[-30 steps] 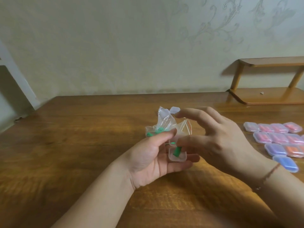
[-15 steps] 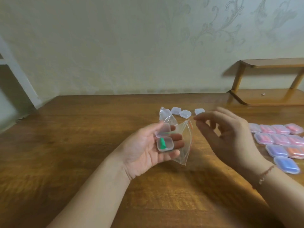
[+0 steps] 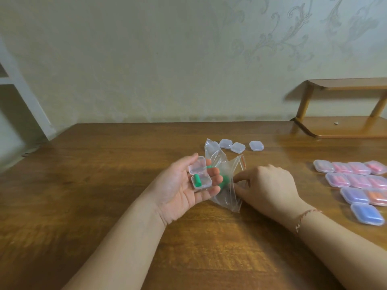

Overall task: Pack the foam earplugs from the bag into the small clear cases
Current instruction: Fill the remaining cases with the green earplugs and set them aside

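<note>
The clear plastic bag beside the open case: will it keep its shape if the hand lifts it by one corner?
Probably not. The clear plastic bag lies crumpled and creased, so it looks thin and floppy. It likely sags, and the green earplugs inside may slide downward. It seems very light.

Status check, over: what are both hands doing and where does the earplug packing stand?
Left hand cradles open case, one green earplug inside. Right hand fingers at the bag, more green plugs in it. Three empty cases wait beyond. Nothing in the way.

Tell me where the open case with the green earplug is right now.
The open case lies on the left hand's fingers, centre of the head view, beside the plastic bag.
</note>
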